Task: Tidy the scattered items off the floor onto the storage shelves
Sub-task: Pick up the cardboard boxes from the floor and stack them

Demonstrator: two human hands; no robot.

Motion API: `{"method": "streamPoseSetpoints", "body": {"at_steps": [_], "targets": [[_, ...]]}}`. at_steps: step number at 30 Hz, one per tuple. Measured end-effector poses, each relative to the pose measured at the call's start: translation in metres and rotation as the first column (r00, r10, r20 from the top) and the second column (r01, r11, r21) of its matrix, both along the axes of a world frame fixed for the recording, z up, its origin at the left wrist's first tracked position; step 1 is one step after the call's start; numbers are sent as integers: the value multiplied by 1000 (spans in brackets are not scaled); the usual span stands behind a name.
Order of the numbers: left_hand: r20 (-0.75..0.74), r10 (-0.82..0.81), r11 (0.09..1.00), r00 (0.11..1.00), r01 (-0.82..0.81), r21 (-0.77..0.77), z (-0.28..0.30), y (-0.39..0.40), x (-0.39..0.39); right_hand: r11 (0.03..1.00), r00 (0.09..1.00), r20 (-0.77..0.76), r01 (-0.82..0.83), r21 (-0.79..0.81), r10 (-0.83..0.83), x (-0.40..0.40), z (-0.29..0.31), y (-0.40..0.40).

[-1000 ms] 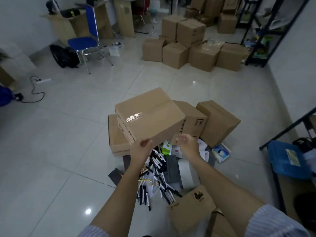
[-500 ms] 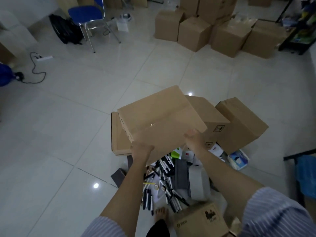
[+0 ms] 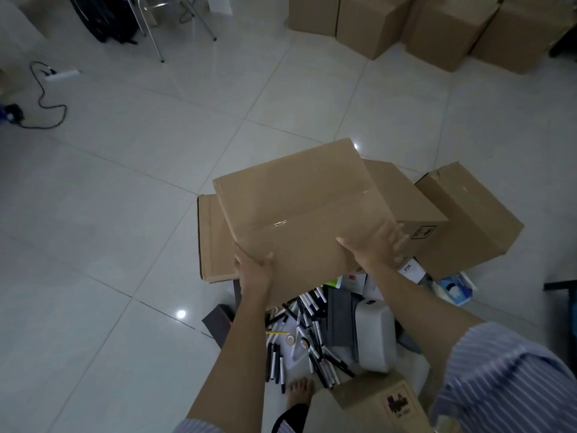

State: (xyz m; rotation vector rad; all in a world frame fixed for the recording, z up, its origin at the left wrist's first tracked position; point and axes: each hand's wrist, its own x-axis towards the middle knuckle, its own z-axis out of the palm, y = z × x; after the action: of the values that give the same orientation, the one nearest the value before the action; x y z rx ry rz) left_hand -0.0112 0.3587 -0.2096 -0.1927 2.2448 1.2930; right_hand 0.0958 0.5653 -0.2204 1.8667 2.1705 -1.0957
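Head view. A taped cardboard box is held above the floor clutter, tilted, its far edge higher than its near edge. The left hand clasps the near left corner, thumb on the top face, fingers wrapped under the edge. The right hand grasps the near right edge, fingers spread along the side face. Both arms are extended; a striped sleeve shows on the right arm.

Under and behind the held box: a flat carton lies at its left, projecting past the box's left edge; a second box sits at its right rear, partly covered; a third box stands just beside that, further right, tilted.

Below the near edge of the held box lies a heap of markers, a grey rounded container, dark flat pieces and small white packets. A blue-and-white pack lies at the right fringe. A small printed carton sits at the bottom, just beside a bare foot.

Open tiled floor extends left and ahead of the pile. At the far edge, stacked boxes line the top right; chair legs and a dark bag stand top left. A power strip with cable lies near the left margin. A dark frame edge enters at the right margin
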Motion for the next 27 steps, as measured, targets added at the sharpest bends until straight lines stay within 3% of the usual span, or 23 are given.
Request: {"method": "streamPoseSetpoints", "body": {"at_steps": [10,16,22,27], "targets": [[-80,-46,996,996,52,73,17,-24,-50,988,971,-196,123,-97,-140,0,22,23],[-113,-210,971,971,221,93,54,-31,-71,932,829,-436,268,-242,-351,25,43,9],[-118,-261,937,958,281,207,101,-16,-61,895,699,-560,366,-254,-445,66,87,8],[-115,-303,900,946,324,291,135,3,-35,884,642,-630,435,-170,-437,105,134,15]]}}
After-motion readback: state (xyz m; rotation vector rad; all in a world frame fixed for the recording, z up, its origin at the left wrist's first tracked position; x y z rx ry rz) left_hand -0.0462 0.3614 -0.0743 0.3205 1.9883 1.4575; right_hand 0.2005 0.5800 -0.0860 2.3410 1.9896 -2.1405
